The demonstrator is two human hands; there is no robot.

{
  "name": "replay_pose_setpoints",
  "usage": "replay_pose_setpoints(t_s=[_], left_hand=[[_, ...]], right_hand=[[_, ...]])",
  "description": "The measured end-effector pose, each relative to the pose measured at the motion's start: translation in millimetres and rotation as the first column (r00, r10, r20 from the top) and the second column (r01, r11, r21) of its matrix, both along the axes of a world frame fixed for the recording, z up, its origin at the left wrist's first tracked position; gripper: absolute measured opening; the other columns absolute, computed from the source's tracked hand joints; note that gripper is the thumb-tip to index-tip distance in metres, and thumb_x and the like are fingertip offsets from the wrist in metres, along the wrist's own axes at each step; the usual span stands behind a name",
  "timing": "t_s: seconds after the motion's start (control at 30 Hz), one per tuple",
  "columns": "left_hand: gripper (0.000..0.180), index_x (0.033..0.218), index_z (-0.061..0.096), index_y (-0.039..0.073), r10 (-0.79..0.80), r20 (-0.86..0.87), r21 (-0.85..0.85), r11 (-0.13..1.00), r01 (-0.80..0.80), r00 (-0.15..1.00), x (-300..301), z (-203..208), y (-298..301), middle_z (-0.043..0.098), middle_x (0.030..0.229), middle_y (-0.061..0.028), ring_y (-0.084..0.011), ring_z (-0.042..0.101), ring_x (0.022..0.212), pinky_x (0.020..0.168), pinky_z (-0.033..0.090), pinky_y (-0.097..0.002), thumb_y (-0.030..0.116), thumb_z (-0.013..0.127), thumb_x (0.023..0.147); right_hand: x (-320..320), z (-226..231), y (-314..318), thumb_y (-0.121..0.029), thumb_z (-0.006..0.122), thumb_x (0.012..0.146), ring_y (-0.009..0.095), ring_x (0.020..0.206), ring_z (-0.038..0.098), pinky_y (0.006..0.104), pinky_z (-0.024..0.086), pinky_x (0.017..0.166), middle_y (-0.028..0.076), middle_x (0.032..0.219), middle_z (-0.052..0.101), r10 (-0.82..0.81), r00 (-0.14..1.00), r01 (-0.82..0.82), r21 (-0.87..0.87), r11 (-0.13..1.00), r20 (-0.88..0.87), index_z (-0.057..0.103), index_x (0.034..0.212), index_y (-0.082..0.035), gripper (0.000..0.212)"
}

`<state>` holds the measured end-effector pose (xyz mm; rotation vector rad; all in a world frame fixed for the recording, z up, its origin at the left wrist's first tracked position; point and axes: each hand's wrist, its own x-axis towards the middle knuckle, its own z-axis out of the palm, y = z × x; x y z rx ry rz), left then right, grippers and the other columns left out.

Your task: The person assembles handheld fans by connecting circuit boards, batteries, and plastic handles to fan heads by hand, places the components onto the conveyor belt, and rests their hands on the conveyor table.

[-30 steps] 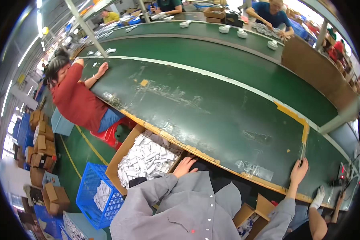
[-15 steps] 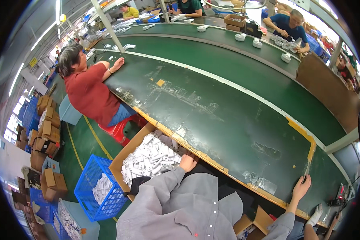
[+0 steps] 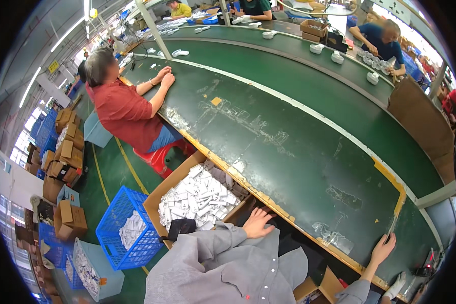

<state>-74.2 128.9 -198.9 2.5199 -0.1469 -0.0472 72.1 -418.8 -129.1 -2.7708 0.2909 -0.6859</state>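
Note:
My left hand (image 3: 258,223) rests just below the worn yellow edge of the dark green worktable (image 3: 299,172), palm down with its fingers apart. It holds nothing that I can see. Beside it stands an open cardboard box (image 3: 171,183) heaped with small white plastic parts (image 3: 195,200). On the tabletop at the right lies my right hand (image 3: 384,248), its fingers stretched out beside the end of a yellow tape strip (image 3: 397,202). Nothing shows in its grasp.
A blue plastic crate (image 3: 143,249) with white pieces stands on the floor at left. A co-worker in red (image 3: 124,114) sits on a red stool (image 3: 159,159). Beyond the table runs a green conveyor belt (image 3: 268,66). A gloved hand (image 3: 396,286) shows at lower right.
My left hand has moved right, away from the box, and its fingers have spread. My right hand stays by the tape. The co-worker in red has turned away, both hands now together over the table.

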Motion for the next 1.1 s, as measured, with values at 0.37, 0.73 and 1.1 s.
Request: replay_pose_setpoints(t_s=[0.37,0.73,1.1], left_hand=[[0.033,0.106,0.067,0.008,0.127,0.115,0.081,0.987,-0.137,0.985,43.0,-12.2,41.7,0.061,0.109,-0.0180,-0.0399,0.053,0.108,0.099,0.037,-0.0541,0.034,0.061,0.087],[0.072,0.143,0.040,0.009,-0.303,0.049,0.075,0.951,0.299,0.952,-51.8,46.2,46.6,0.032,0.151,-0.0183,-0.0376,0.028,0.141,0.116,0.020,-0.0531,0.044,0.065,0.086],[0.063,0.137,0.045,0.010,-0.203,-0.014,0.079,0.976,0.204,0.979,-40.3,26.0,16.9,0.033,0.150,-0.0162,-0.0360,0.027,0.141,0.115,0.022,-0.0530,0.040,0.065,0.086]], right_hand=[[-4.8,0.8,1.7,-0.022,0.052,0.097,0.037,0.123,0.048,0.0426,0.038,0.105,0.021,0.132,0.053,0.008,1.000,-0.008,0.001,1.000,0.014,0.055,0.124,0.004,0.037],[-3.0,-3.8,-5.3,-0.022,0.051,0.098,0.038,0.123,0.048,0.0428,0.037,0.105,0.021,0.132,0.053,0.027,0.999,-0.027,0.009,1.000,0.017,0.055,0.125,0.005,0.038],[-2.6,-13.6,-15.7,-0.023,0.050,0.099,0.038,0.123,0.048,0.0422,0.037,0.106,0.022,0.133,0.052,0.046,0.998,-0.046,-0.009,0.999,0.038,0.054,0.126,0.005,0.039]])
